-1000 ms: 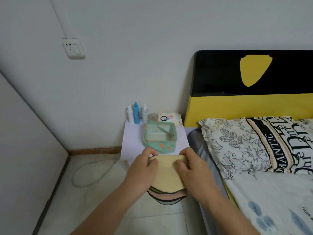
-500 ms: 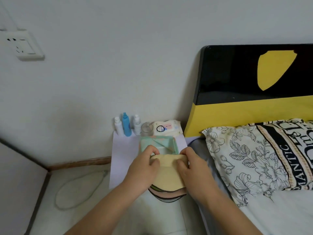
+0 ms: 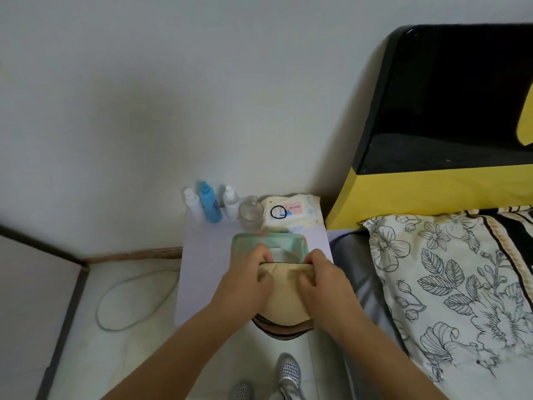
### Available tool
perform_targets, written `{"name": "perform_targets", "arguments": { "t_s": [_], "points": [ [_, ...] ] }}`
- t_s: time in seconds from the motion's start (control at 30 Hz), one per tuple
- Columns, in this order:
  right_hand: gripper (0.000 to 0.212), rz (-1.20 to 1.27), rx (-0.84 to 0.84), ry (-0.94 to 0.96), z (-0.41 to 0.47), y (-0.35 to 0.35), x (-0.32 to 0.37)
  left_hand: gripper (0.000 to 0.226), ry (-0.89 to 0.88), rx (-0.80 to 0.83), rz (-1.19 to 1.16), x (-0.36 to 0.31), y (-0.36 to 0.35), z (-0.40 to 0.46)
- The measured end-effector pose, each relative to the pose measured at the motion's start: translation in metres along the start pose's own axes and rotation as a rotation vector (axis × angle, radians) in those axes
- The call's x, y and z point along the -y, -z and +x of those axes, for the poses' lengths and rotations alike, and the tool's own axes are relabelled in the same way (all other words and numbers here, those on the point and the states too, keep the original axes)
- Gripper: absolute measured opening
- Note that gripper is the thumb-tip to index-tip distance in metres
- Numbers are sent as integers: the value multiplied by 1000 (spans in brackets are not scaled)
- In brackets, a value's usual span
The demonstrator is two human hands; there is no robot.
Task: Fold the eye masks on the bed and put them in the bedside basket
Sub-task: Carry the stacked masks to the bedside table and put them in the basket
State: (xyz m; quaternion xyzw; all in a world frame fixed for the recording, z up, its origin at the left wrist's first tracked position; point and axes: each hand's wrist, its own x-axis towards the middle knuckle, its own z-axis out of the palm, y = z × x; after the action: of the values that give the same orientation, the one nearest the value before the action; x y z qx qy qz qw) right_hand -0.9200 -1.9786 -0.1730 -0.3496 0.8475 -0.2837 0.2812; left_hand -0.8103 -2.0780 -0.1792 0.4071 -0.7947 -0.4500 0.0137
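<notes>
A stack of folded eye masks (image 3: 284,301), cream on top with pink and dark layers showing underneath, is held between both hands. My left hand (image 3: 245,280) grips its left side and my right hand (image 3: 326,284) grips its right side. The stack's far edge sits at the near rim of the green fabric basket (image 3: 245,241), which stands on the pale bedside table (image 3: 207,255). The hands hide the basket's near wall, and most of its inside is out of sight.
Small bottles (image 3: 209,202), a clear jar (image 3: 250,212) and a wipes pack (image 3: 290,210) line the table's back edge. The bed with a floral pillow (image 3: 450,287) and black-yellow headboard (image 3: 444,116) lies right. A cable (image 3: 127,301) loops on the floor at left. My shoes (image 3: 285,373) show below.
Both hands have carried the stack forward until its far edge reached the basket's near rim. The view has tilted down and come closer to the table.
</notes>
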Motion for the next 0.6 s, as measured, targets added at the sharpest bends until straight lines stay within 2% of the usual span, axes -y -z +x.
{"name": "perform_targets", "arguments": {
  "t_s": [0.3,0.6],
  "points": [
    [11,-102,120,26,57,-23,-30,10,53,-25,66,14,-21,46],
    [12,-153,177,3,107,-64,-58,20,78,20,139,51,-40,97]
  ]
}}
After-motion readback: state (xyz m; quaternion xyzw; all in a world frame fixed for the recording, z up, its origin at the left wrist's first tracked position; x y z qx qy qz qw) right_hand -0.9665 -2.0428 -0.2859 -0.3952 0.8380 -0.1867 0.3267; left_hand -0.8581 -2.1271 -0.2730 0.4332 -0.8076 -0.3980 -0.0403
